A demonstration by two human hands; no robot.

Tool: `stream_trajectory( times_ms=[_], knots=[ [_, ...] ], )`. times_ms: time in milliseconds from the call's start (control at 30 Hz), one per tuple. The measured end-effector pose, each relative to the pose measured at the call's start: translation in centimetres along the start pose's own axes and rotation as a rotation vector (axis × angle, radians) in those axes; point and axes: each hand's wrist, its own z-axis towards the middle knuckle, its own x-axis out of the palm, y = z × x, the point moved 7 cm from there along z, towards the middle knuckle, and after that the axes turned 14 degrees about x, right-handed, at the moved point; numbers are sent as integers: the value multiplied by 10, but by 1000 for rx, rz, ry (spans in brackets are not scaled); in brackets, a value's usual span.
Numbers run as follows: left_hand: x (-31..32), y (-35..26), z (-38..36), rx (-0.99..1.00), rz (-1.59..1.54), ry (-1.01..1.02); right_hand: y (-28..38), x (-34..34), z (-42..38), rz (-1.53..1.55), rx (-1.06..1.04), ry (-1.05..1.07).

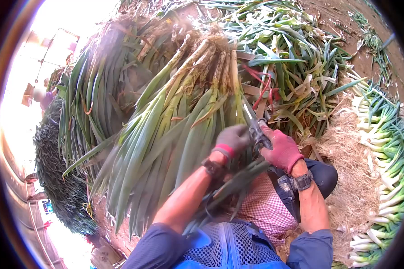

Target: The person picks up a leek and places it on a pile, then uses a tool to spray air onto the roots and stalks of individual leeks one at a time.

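My right hand (280, 145), in a red glove, is wrapped around the dark handle of an air blow gun (258, 133). Its thin metal nozzle points up and away from me. Close by on the left is my left hand (233, 140), gloved in grey and pink and blurred by motion. Its fingers look closed around a green onion (239, 112), though the grip is partly hidden. Just ahead, a large pile of unpeeled green onions (166, 121) lies with roots and soiled stalks away from me, long leaves toward me.
Stripped leaves (287, 58) are heaped at the back right, with a red strap (265, 92) near them. Cleaned green onions (386, 179) line the right side, beside a mat of dry roots (348, 170). A dark green bundle (60, 166) stands at the left.
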Motion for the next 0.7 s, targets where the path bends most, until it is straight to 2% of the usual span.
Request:
stream_trajectory(
  times_ms=[33, 100, 233, 300, 333, 400, 500, 700],
  knots=[
    [-14, 6, 6, 50, 29, -139, 2, 4, 2, -51, 5, 39],
    [-28, 14, 15, -40, -45, -261, 8, 3, 8, -87, 17, 34],
    [-33, 21, 47, -11, 136, -241, 21, -4, 38, -152, 22, 32],
    [-34, 14, 57, -79, 311, -196, 28, -9, 56, -172, 23, 6],
    [-35, 10, 62, -80, 310, -196, 30, -14, 67, -181, 30, -27],
    [-32, 10, 67, -223, 393, -69, 39, -25, 87, -173, 36, -67],
    [-27, 10, 73, -343, 419, 8, 48, -33, 123, -165, 47, -122],
    [-16, 22, 90, -336, 460, -4, 63, -41, 172, -107, 64, -192]
  ],
)
